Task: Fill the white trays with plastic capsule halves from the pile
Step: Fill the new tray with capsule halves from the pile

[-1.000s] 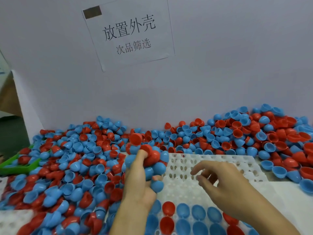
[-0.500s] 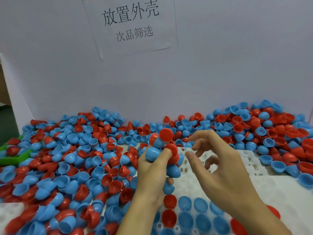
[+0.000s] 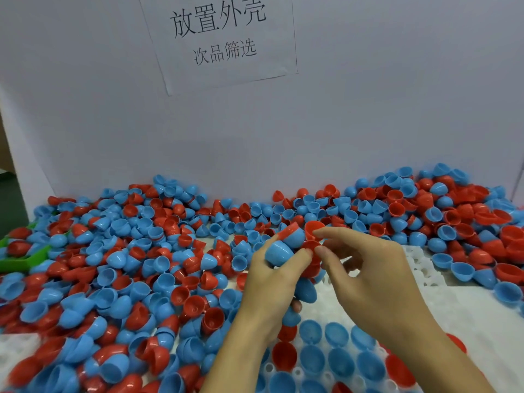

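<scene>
A big pile of red and blue capsule halves (image 3: 147,268) covers the table from the left to the far right. The white tray (image 3: 425,268) lies at lower right, its near rows holding several blue and red halves (image 3: 337,361). My left hand (image 3: 272,287) is raised over the tray's left side, shut on a handful of capsule halves (image 3: 279,251), blue and red. My right hand (image 3: 371,276) is just to its right, thumb and forefinger pinching a red half (image 3: 312,231) at the top of that handful.
A white backboard with a printed paper sign (image 3: 221,38) stands behind the pile. A green bin (image 3: 19,259) pokes out at the far left. Another white tray's corner (image 3: 17,350) shows at lower left.
Both hands rose and came together. My right hand moved from hovering open over the tray to pinching a red half on the handful in my left hand.
</scene>
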`<action>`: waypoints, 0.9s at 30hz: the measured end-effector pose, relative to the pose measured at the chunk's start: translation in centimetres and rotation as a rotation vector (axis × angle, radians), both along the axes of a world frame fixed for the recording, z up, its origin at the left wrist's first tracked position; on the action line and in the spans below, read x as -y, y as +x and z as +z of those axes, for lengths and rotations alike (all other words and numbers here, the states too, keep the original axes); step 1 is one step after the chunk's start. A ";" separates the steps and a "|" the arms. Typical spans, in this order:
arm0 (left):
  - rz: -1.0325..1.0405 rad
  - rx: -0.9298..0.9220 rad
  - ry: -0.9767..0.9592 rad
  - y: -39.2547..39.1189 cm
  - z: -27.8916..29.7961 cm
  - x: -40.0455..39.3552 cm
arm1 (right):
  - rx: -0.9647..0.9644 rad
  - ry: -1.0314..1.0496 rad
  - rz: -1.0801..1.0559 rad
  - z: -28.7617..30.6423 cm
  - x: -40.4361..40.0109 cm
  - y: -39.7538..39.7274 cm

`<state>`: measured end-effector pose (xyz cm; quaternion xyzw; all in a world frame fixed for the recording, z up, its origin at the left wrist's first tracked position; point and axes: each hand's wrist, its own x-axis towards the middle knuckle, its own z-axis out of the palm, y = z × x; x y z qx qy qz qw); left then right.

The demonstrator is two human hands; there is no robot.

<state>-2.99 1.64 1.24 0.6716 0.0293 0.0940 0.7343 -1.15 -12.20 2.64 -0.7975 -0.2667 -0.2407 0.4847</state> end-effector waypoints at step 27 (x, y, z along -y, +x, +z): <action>0.136 -0.163 -0.358 0.2 0.6 -0.6 | -0.643 0.481 0.024 1.4 3.2 1.0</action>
